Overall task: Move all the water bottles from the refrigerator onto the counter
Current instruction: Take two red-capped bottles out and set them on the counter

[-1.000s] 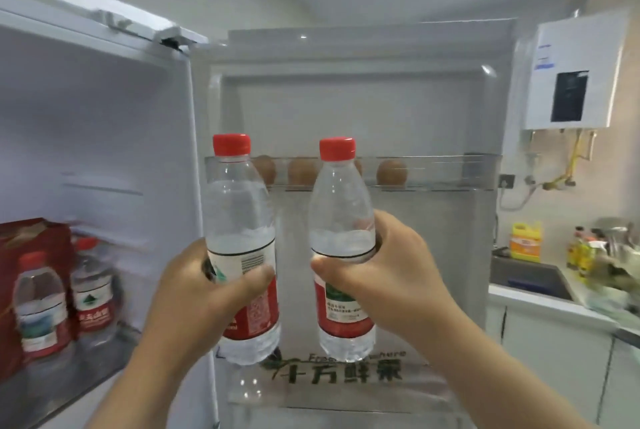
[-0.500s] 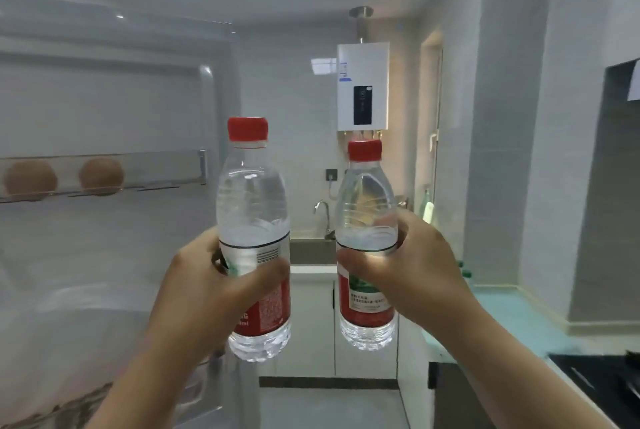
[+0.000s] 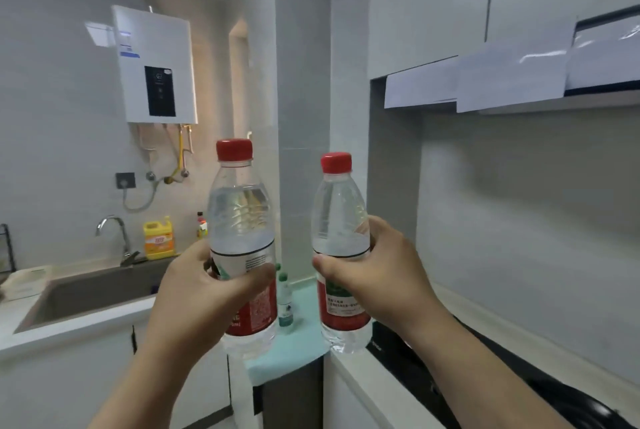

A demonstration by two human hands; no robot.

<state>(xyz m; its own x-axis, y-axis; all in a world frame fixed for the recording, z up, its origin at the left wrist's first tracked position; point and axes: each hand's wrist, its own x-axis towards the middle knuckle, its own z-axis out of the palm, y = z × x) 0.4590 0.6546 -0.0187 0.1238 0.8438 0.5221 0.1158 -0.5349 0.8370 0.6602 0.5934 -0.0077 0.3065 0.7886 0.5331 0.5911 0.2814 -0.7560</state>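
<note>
1. Far left: grey recessed sink [image 3: 86, 290] set in a white tabletop [image 3: 69, 328], curved chrome tap [image 3: 114, 231] behind it, yellow plastic detergent jug [image 3: 157, 238] beside the tap.
2. Above: white wall-mounted water heater with black panel [image 3: 156, 65].
3. Left hand [image 3: 204, 293], grip wrapped around the label of a clear plastic water bottle with red cap and red-and-white label [image 3: 240, 220]; held upright in the air, in front of the tabletop corner.
4. Between the two held bottles, further back: small clear bottle with green cap [image 3: 285, 304] standing on the pale teal tabletop section [image 3: 298, 342].
5. Right hand [image 3: 384, 276], grip closed around a second clear red-capped water bottle [image 3: 341, 220], upright, slightly lower, above the tabletop edge.
6. Far right: black cooktop [image 3: 433, 376], partly hidden by the right forearm.
</note>
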